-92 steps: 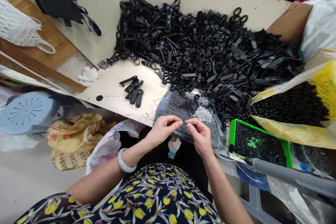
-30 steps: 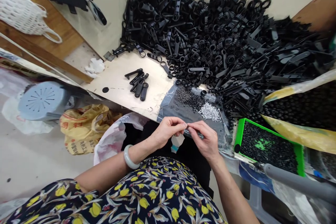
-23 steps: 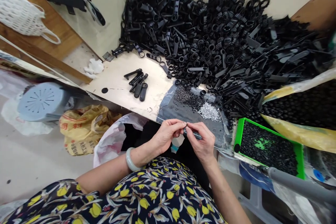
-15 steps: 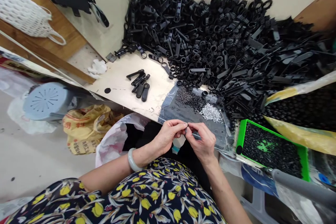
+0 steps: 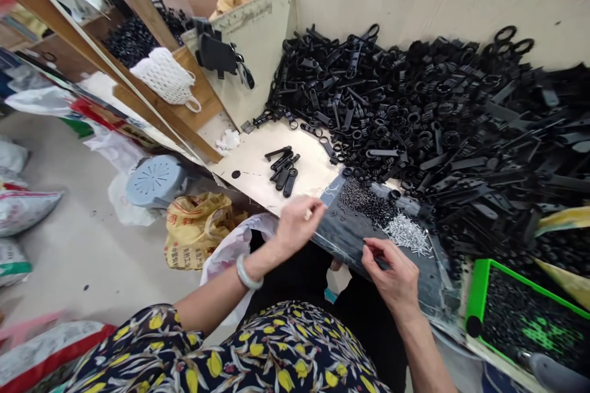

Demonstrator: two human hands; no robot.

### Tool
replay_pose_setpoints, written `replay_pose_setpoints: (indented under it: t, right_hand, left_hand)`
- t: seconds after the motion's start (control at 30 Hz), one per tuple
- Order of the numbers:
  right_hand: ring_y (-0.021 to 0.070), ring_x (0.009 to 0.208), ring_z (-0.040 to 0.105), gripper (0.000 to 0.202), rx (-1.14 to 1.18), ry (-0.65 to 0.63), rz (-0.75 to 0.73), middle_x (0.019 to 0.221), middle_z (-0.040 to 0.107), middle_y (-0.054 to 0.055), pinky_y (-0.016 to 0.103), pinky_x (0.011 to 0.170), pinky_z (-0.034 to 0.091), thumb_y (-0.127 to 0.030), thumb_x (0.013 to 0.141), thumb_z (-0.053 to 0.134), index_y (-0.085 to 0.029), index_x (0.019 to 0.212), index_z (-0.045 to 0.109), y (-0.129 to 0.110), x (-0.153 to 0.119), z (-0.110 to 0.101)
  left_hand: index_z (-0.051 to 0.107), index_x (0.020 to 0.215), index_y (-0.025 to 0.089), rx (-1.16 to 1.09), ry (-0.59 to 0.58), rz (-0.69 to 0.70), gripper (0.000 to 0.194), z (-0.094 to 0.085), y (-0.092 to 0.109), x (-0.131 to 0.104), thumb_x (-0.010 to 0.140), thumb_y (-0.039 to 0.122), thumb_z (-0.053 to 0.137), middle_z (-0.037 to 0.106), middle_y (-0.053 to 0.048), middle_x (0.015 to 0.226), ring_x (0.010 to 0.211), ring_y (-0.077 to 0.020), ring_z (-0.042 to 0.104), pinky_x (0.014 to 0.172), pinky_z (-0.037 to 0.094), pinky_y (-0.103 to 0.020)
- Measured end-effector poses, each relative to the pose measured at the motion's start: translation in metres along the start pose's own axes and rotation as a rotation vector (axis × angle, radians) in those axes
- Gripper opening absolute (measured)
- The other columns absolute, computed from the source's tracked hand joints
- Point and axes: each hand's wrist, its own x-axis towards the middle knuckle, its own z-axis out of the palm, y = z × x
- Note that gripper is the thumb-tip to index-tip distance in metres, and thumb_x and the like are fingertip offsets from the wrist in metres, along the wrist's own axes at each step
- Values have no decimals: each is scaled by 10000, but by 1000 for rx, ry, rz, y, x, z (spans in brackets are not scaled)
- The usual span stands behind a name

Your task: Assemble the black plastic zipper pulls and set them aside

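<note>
My left hand, with a pale bracelet on its wrist, is slightly blurred over the front edge of the table, its fingers closed; whatever they hold is hidden. My right hand pinches a tiny dark piece above the dark mat. On the mat lie small black parts and a heap of silver pins. A small group of black levers rests on the pale tabletop, beyond my left hand.
A large heap of black plastic parts fills the back and right. At the right edge stands a green tray of small black pieces. A blue stool and a yellow bag are on the left, below the table.
My hands, which met at the fingertips, have come apart, the left one moving left and forward. The view has shifted, showing more of the left side and the back.
</note>
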Motion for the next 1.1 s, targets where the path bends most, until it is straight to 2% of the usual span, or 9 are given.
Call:
replay_pose_setpoints:
  t: [0.07,0.2,0.47,0.6,0.7,0.8,0.93,1.0,1.1]
  right_hand:
    - [155,682,684,124,3,4,17,855,720,21,289,670,595,-224,957,659,-243,1068,711,3,-1,-1]
    - [157,689,681,123,34,8,42,856,715,23,289,661,598,-233,959,656,-244,1067,712,4,-4,1]
    - [154,689,677,108,119,-10,105,847,711,21,278,640,592,-242,952,664,-245,1043,722,-3,-5,1]
    - [140,666,663,94,135,-9,109,834,704,16,269,632,577,-239,951,667,-238,1027,723,-6,-6,-1]
    - [141,650,662,85,200,23,159,817,699,17,265,607,578,-258,946,673,-233,1003,730,-10,-6,-2]
    - [158,672,697,95,265,59,222,827,704,29,278,621,601,-278,945,669,-228,985,738,-16,-3,-2]
    - [165,696,715,101,281,69,223,858,722,40,294,653,618,-263,942,661,-227,990,742,-24,3,-3]
    - [163,709,715,97,254,65,206,875,735,42,291,661,616,-255,937,666,-229,995,739,-26,6,-4]
    - [151,700,702,87,209,76,162,865,737,32,278,657,607,-232,931,667,-226,990,732,-27,5,-7]
  left_hand:
    - [694,1052,165,391,90,38,224,-23,-21,23,946,361,666,702,-139,1043,1011,-293,623,939,485,-418]
    - [659,1101,133,786,-35,70,195,-47,-49,49,958,234,574,684,-175,1066,1063,-333,611,956,473,-445]
    - [637,1258,58,963,-198,131,416,-48,-37,67,875,89,477,720,-231,1041,1036,-362,653,918,434,-455]
    - [629,1310,68,923,-206,138,487,-51,-31,80,837,123,527,741,-208,1007,1033,-357,676,968,397,-479]
    - [640,1361,113,627,-202,52,592,-53,-20,80,772,159,591,753,-138,983,979,-319,686,956,423,-463]
    - [682,1309,158,-62,-289,-138,564,-46,0,64,747,176,641,748,-74,996,874,-219,671,860,482,-365]
    - [648,1205,174,-923,-517,-503,501,-17,27,23,724,195,790,686,-9,868,690,-118,618,722,503,-280]
    - [619,1210,189,-1125,-602,-635,522,0,36,2,735,205,835,645,19,828,644,-96,599,682,499,-259]
    - [607,1264,191,-1264,-610,-675,554,21,44,-24,765,199,849,639,16,854,660,-84,596,676,486,-233]
